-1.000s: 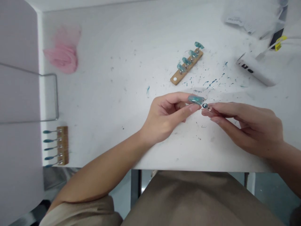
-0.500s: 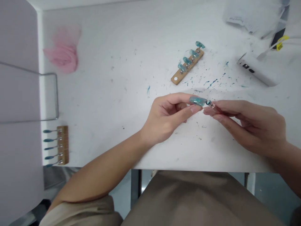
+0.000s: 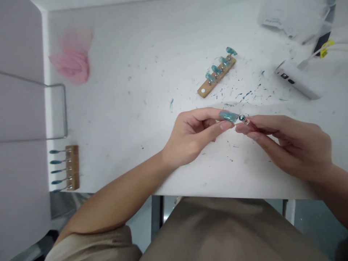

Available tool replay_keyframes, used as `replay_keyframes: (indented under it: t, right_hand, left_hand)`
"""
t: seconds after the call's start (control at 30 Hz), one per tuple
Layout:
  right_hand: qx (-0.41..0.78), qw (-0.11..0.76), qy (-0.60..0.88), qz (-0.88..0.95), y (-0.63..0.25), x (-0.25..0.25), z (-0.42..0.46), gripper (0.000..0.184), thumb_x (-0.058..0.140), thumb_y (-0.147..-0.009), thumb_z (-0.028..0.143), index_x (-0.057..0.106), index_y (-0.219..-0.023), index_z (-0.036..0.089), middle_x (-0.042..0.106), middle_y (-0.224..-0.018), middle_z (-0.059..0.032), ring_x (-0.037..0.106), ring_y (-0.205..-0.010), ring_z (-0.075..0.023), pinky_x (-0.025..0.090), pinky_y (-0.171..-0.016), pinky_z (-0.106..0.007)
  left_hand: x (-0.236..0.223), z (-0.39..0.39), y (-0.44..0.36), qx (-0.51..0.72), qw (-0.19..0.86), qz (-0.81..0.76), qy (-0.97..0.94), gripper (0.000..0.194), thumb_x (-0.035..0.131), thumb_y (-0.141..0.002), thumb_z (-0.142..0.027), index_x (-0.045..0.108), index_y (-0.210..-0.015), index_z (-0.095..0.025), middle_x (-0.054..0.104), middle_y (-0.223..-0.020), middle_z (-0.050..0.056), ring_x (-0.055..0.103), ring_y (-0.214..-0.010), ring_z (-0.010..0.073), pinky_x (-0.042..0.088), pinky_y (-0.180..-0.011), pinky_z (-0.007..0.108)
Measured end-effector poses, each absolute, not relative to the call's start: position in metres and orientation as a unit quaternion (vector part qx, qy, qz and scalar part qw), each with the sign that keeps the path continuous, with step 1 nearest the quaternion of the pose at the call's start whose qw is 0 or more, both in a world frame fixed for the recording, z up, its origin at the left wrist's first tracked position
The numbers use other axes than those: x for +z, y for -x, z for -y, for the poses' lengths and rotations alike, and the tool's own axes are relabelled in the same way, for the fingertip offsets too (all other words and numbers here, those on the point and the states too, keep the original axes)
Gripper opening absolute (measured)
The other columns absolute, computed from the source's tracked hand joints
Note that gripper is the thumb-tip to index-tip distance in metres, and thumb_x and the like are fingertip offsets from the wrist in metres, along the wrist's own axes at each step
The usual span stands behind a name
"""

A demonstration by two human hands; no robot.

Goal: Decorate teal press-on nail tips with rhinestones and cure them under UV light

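My left hand [image 3: 194, 136] pinches a teal glittery nail tip [image 3: 227, 116] between thumb and forefinger, just above the white table [image 3: 130, 108]. My right hand [image 3: 290, 145] faces it from the right, its fingertips pinched on a small round metal stud [image 3: 243, 118] that touches the tip's end. Behind the hands lies a wooden strip [image 3: 217, 76] that carries several teal nail tips on studs, with one bare white spot at its near end.
A second wooden strip [image 3: 72, 167] with several teal tips sits at the table's left front edge. A pink cloth [image 3: 72, 59] lies at the back left, a white device [image 3: 296, 79] and papers [image 3: 288, 18] at the back right. Teal flecks dot the table.
Both hands have risen slightly and my right hand has brought the stud closer against the nail tip. Little differs from half a second ago.
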State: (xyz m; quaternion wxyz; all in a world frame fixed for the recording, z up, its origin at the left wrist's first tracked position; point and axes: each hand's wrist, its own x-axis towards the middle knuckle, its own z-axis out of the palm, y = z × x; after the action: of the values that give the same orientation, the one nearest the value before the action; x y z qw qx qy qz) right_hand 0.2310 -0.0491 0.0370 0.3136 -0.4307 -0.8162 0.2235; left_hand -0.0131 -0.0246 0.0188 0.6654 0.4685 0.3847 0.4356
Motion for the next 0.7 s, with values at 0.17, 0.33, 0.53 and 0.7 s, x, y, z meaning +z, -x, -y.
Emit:
replay_keyframes:
  t: [0.17, 0.33, 0.53, 0.7]
  right_hand:
    - [0.258, 0.334, 0.424, 0.801, -0.2317, 0.0360, 0.0493, 0.034, 0.067, -0.107, 0.012, 0.073, -0.134, 0.032, 0.077, -0.127, 0.0072, 0.079, -0.107, -0.0060, 0.067, -0.093, -0.014]
    - [0.269, 0.322, 0.438, 0.795, -0.2346, 0.0341, 0.0511, 0.030, 0.068, -0.108, 0.018, 0.073, -0.134, 0.031, 0.077, -0.126, 0.0069, 0.079, -0.110, -0.0069, 0.066, -0.094, -0.016]
    - [0.237, 0.317, 0.412, 0.820, -0.2368, 0.0340, 0.0487, 0.025, 0.067, -0.110, 0.019, 0.069, -0.134, 0.026, 0.078, -0.124, 0.0045, 0.079, -0.103, -0.0057, 0.064, -0.089, -0.016]
    - [0.253, 0.315, 0.419, 0.813, -0.2356, 0.0340, 0.0501, 0.028, 0.068, -0.109, 0.018, 0.070, -0.135, 0.027, 0.077, -0.126, 0.0057, 0.079, -0.107, -0.0061, 0.065, -0.090, -0.018]
  left_hand:
    - [0.0177, 0.0240, 0.0125, 0.444, 0.668, -0.374, -0.466, 0.012, 0.094, -0.090, -0.043, 0.091, -0.095, -0.032, 0.084, -0.092, 0.002, 0.063, -0.070, 0.0122, 0.051, -0.057, 0.029]
    - [0.0167, 0.0244, 0.0127, 0.441, 0.663, -0.377, -0.473, 0.011, 0.091, -0.093, -0.042, 0.091, -0.098, -0.032, 0.085, -0.097, 0.002, 0.062, -0.071, 0.0128, 0.050, -0.058, 0.029]
    - [0.0180, 0.0245, 0.0144, 0.435, 0.658, -0.383, -0.481, 0.010, 0.086, -0.098, -0.040, 0.091, -0.100, -0.032, 0.085, -0.101, 0.003, 0.061, -0.070, 0.0118, 0.049, -0.057, 0.028]
    - [0.0195, 0.0230, 0.0142, 0.428, 0.663, -0.371, -0.490, 0.013, 0.083, -0.100, -0.039, 0.091, -0.105, -0.031, 0.086, -0.106, 0.004, 0.063, -0.070, 0.0117, 0.053, -0.059, 0.029]
